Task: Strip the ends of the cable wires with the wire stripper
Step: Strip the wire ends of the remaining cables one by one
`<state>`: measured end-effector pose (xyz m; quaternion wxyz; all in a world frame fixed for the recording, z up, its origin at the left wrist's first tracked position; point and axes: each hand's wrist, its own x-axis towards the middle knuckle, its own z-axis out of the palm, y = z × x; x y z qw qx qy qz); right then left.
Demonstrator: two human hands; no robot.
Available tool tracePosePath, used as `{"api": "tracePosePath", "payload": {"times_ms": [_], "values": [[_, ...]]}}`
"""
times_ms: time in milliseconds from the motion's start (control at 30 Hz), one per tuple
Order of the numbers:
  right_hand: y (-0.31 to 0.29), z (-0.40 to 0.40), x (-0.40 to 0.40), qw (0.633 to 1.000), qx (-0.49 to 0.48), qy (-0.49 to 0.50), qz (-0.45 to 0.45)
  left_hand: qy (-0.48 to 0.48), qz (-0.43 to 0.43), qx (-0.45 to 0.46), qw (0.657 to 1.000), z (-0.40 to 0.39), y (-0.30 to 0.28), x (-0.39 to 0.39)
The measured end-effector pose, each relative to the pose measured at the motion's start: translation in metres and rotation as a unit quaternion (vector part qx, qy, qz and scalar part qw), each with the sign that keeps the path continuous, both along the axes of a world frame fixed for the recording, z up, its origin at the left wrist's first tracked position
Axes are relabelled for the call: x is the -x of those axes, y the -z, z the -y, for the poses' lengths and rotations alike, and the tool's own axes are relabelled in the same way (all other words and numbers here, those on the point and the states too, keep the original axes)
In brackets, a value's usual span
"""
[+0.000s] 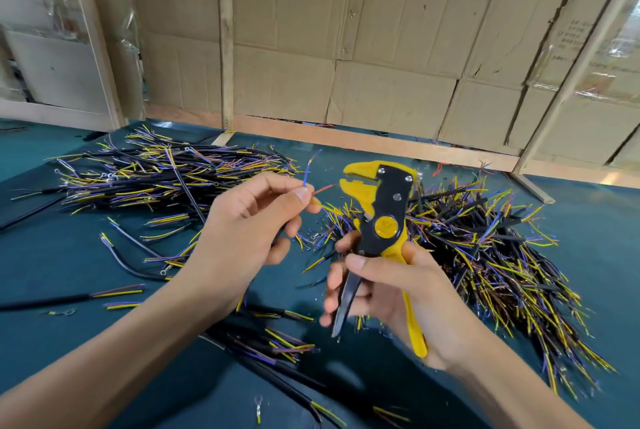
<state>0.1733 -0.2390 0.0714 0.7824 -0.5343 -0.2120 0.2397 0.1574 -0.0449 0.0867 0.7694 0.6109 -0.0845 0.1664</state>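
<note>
**Wires in one hand, stripper in the other**

Left hand (249, 220) pinches a cable's wires (313, 182) between thumb and fingers, blue, red and yellow ends fanning toward the stripper (381, 217). Right hand (388, 293) grips its handles, yellow jaws gaping just beside the red end. Cable piles (485, 248) lie on the teal table (69, 342).

left: cable pile (166, 172) blocks | right: cable heap (485, 255) blocks | centre: bare mat strip (301, 165) passable

Table (571, 255): teal cover. Two heaps of black cables with yellow, purple, red wire ends lie on it, left heap (166, 172) and right heap (485, 262). Loose cables (131, 265) between and near front edge.
</note>
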Motion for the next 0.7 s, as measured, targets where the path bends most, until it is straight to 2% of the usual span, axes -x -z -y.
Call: {"api": "tracePosePath", "payload": {"times_ms": [233,433,700], "values": [[0.004,0.004,0.001,0.996,0.025,-0.088,0.012,0.022,0.004,-0.015,1.000,-0.009,-0.012,0.004],[0.007,0.004,0.001,0.994,0.014,-0.103,0.021,-0.004,0.000,-0.078,0.997,-0.016,-0.021,0.006],[0.008,0.005,0.001,0.994,0.016,-0.107,0.023,0.001,-0.022,-0.105,0.994,-0.017,-0.021,0.008]]}}
